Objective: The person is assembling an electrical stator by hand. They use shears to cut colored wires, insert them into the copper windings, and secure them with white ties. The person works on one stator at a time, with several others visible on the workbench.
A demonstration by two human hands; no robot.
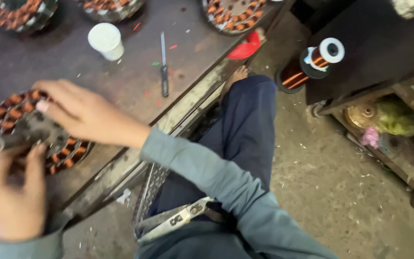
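Both hands are working on a wound stator [29,129] lying at the near-left edge of the workbench [135,81]; its copper coils look all in place, w/ three more wound stators [235,14] sitting along the far edge. Right hand [80,112] is reaching across, fingers bent and pressing on the coils, holding nothing. Left hand [5,196] is curling at the near rim, pinching what looks like a thin red-tipped tool.

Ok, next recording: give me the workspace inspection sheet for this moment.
Surface: dark worn workbench, scattered with small coloured scraps.
Job's things: round copper-wound stator at the bench edge.
Clutter: white cup, slim tool, more wound stators along the far edge.
Grippers: left hand at the stator's near rim, right hand lying across its top; what the fingers grip is unclear.
Cables: copper wire spool on the side stand.
Surroundings: dusty concrete floor, red bowl, person's own leg.
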